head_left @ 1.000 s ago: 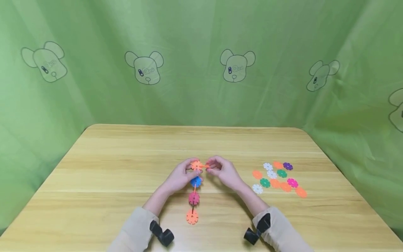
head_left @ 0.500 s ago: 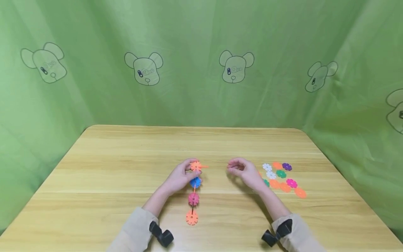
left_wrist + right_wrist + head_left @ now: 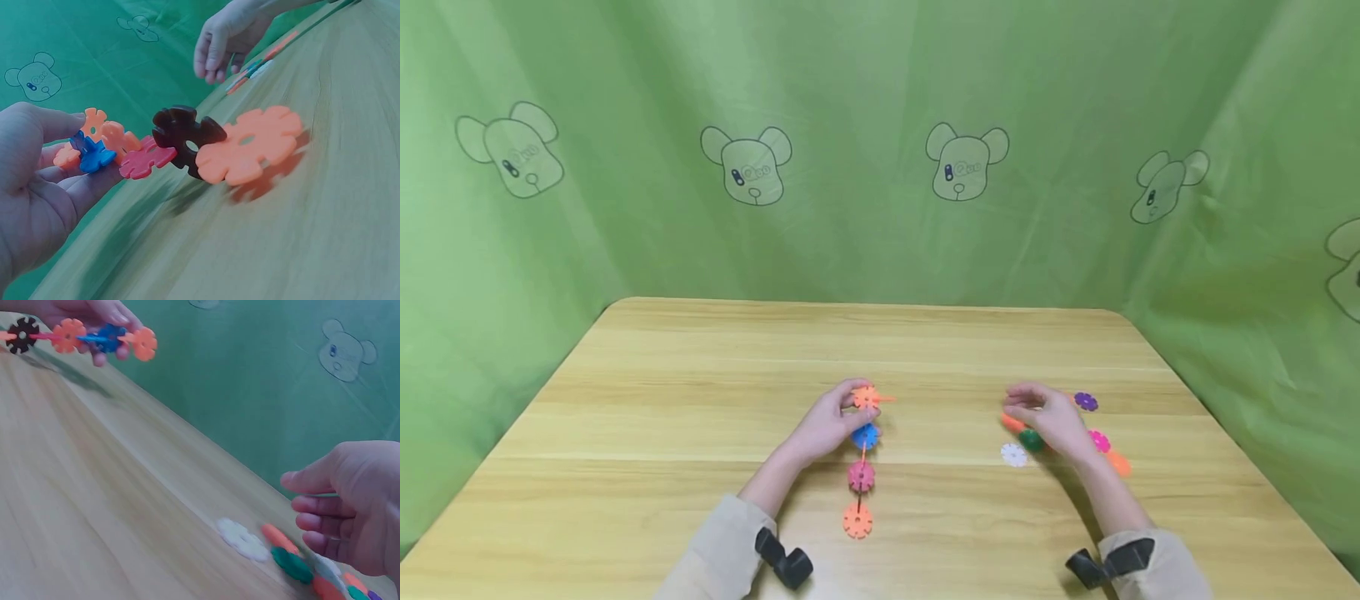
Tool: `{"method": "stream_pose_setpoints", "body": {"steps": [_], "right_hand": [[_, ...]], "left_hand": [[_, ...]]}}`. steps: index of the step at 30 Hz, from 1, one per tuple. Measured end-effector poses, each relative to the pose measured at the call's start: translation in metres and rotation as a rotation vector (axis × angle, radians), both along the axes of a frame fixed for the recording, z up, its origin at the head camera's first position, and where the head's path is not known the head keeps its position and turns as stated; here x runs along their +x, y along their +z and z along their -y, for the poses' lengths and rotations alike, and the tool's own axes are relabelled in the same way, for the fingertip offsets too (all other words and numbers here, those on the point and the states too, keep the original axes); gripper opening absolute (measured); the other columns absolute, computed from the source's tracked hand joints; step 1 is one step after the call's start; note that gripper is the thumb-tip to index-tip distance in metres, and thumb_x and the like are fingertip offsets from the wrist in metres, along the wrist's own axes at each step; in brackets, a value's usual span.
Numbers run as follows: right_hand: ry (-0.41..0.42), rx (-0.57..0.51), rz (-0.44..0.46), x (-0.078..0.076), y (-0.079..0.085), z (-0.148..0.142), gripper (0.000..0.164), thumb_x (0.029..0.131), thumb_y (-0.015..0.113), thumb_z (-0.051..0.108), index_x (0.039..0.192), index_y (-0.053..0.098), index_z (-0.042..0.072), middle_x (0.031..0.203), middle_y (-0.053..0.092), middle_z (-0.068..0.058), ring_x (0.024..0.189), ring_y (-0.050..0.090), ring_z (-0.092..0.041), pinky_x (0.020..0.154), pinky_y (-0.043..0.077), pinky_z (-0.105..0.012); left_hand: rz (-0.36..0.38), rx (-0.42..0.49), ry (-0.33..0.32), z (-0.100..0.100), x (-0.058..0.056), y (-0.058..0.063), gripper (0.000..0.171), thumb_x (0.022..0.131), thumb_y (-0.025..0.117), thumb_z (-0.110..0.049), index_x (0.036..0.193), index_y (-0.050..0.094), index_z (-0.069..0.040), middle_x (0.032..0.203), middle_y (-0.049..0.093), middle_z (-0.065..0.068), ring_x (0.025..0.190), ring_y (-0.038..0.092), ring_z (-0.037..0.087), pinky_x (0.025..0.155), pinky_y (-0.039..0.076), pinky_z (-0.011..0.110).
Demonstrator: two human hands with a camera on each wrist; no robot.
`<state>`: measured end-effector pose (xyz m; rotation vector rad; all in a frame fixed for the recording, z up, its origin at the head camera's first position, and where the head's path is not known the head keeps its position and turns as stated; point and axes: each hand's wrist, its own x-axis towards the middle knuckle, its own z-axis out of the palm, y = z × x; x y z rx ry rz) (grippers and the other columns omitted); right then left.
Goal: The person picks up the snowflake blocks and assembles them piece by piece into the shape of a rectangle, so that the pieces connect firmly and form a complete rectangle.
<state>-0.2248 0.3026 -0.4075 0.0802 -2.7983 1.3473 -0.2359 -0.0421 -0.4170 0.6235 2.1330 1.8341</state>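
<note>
My left hand [image 3: 826,427] grips the upper end of a chain of notched plastic discs, interlocked at right angles. In the left wrist view the chain runs from its fingers through a blue disc [image 3: 97,155], a pink disc [image 3: 147,159] and a dark brown disc [image 3: 181,134] to an orange disc [image 3: 250,147] close over the table. Another orange disc [image 3: 886,398] juts edge-on to the right from the held end. My right hand [image 3: 1054,421], its fingers loosely bent with nothing in them, hovers above the loose discs and hides several of them.
The loose discs lie flat on the wooden table [image 3: 700,508] at the right. Around the right hand show a white disc [image 3: 1013,454], a green disc [image 3: 1032,440], a purple disc [image 3: 1086,402] and a bright pink disc [image 3: 1100,440]. Green curtain [image 3: 850,250] surrounds the table.
My right hand has let go of the orange disc on the chain's end and travelled right, over the loose discs. The left hand and chain have stayed nearly still.
</note>
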Motion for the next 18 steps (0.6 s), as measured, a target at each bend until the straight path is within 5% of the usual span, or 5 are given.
{"method": "stream_pose_setpoints", "body": {"steps": [11, 18], "right_hand": [[0.042, 0.227, -0.006, 0.000, -0.006, -0.014, 0.040, 0.081, 0.072, 0.018, 0.110, 0.061, -0.007, 0.099, 0.062, -0.015, 0.086, 0.055, -0.023, 0.071, 0.045, -0.032], [0.045, 0.301, -0.020, 0.000, -0.006, -0.011, 0.033, 0.079, 0.073, 0.015, 0.101, 0.063, -0.007, 0.089, 0.059, -0.010, 0.079, 0.050, -0.022, 0.067, 0.042, -0.033]], "left_hand": [[-0.004, -0.010, 0.009, -0.002, 0.001, -0.001, 0.054, 0.092, 0.058, -0.013, 0.137, 0.034, 0.003, 0.101, 0.063, 0.025, 0.074, 0.064, 0.018, 0.067, 0.050, 0.028], [-0.020, -0.014, 0.002, -0.002, 0.016, 0.021, 0.050, 0.092, 0.056, -0.009, 0.135, 0.035, 0.006, 0.102, 0.061, 0.028, 0.074, 0.063, 0.019, 0.068, 0.050, 0.028]]}}
